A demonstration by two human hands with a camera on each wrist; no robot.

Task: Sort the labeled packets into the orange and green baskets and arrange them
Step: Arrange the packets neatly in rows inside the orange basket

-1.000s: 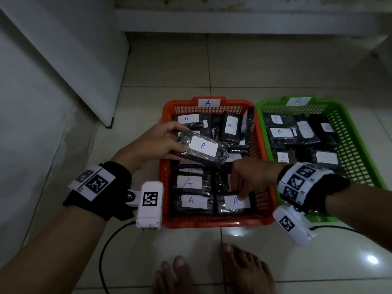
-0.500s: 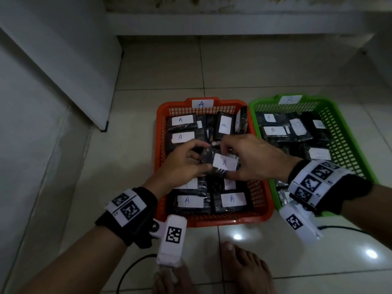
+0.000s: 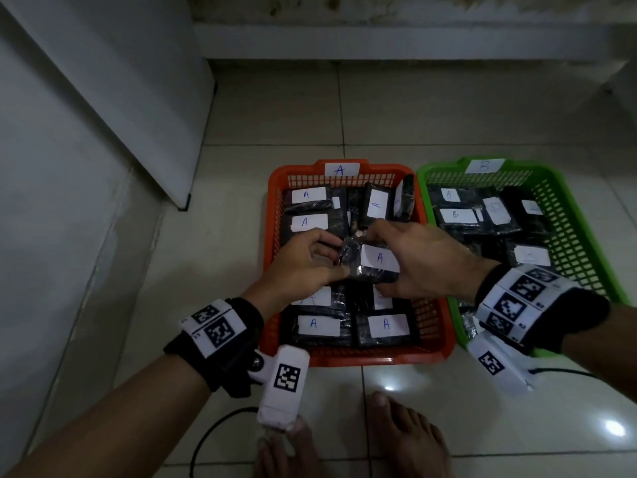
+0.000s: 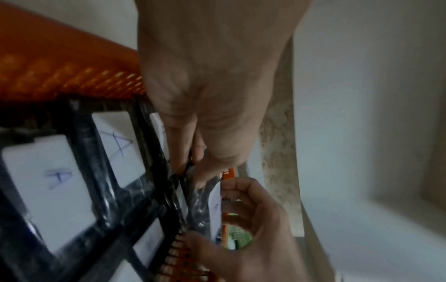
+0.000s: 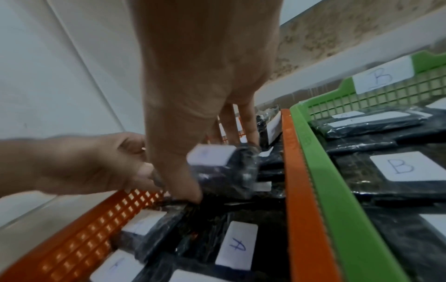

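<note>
Both hands are holding one black packet (image 3: 370, 265) with a white "A" label above the middle of the orange basket (image 3: 270, 257). The left hand (image 3: 300, 267) is pinching the packet's left end, fingers (image 4: 183, 145) curled round it; the right hand (image 3: 424, 260) is gripping the right end, thumb underneath and fingers over the far edge. More "A" packets are lying flat in the orange basket, and "B" packets are lying in the green basket (image 3: 582, 232) touching its right side on the tiled floor (image 3: 275, 108).
</note>
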